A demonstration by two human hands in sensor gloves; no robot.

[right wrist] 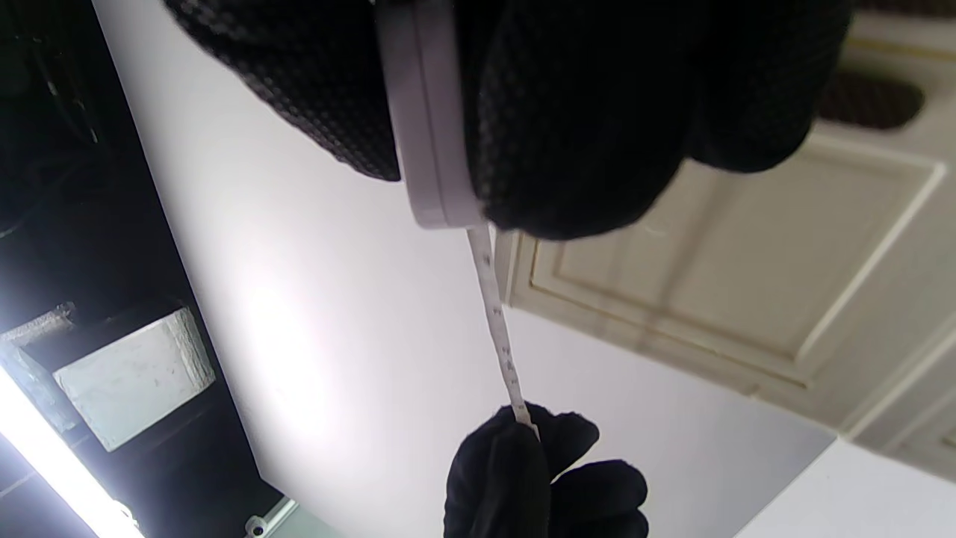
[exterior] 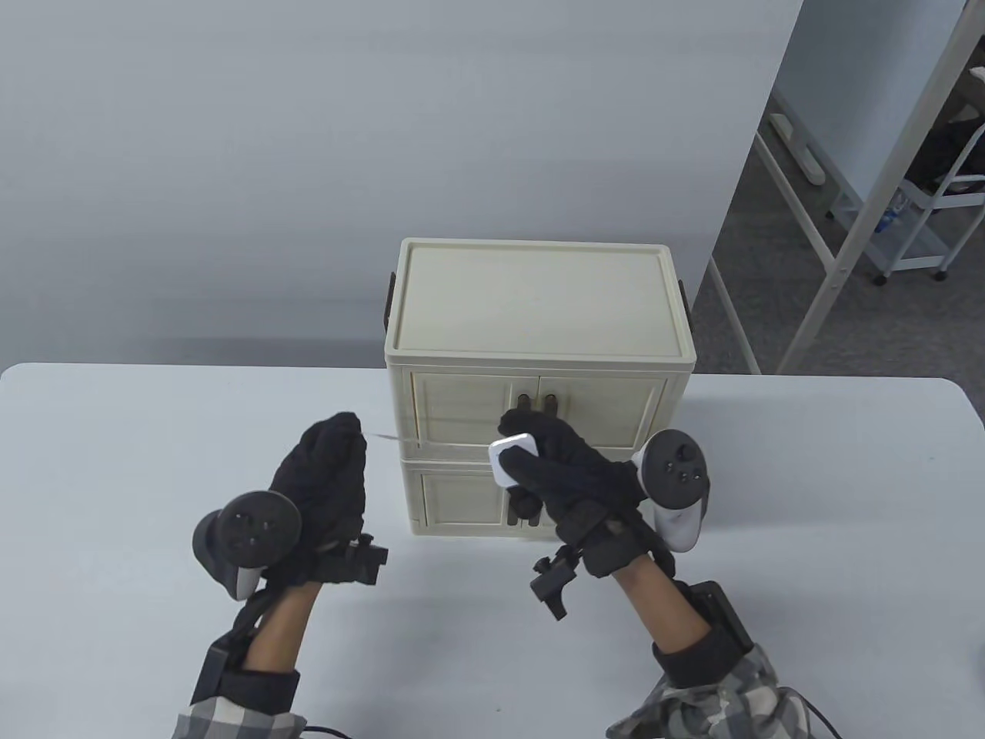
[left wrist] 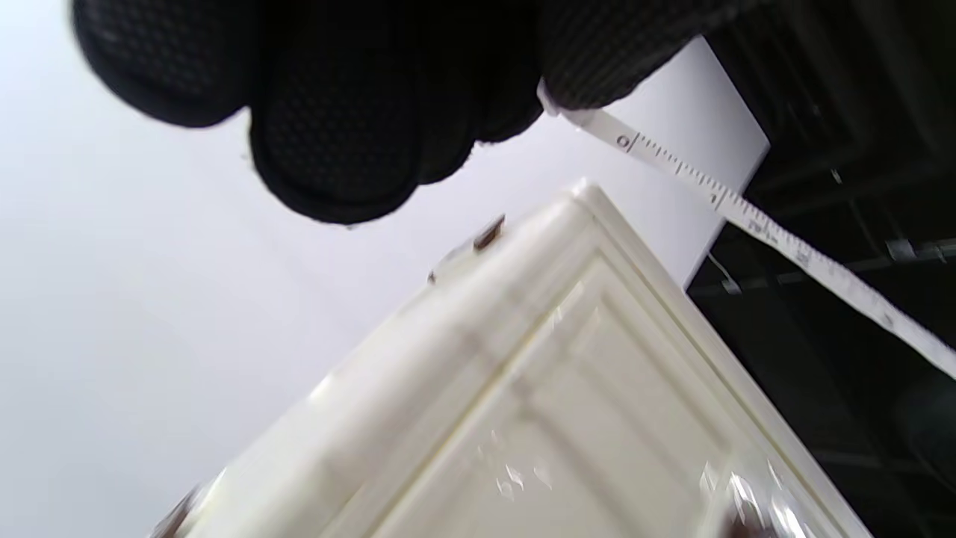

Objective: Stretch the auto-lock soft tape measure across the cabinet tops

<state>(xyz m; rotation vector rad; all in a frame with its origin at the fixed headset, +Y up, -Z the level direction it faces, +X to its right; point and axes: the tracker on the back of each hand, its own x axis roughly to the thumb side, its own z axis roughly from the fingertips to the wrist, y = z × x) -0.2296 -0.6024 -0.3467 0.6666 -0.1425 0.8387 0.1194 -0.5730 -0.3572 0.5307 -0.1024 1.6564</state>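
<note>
Pinching the tape's [right wrist: 497, 314] end, left fingers [right wrist: 515, 463]; right hand [exterior: 565, 473] half-hiding the case [exterior: 512, 458].

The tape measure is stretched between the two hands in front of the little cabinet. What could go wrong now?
1. The left hand pinches only the very tip of the tape; it might slip free and snap back toward the white case.
2. The right hand grips the case in mid-air, so it could drop.
3. The tape runs across the cabinet doors, below the top, and could catch on the front edge when lifted.
</note>
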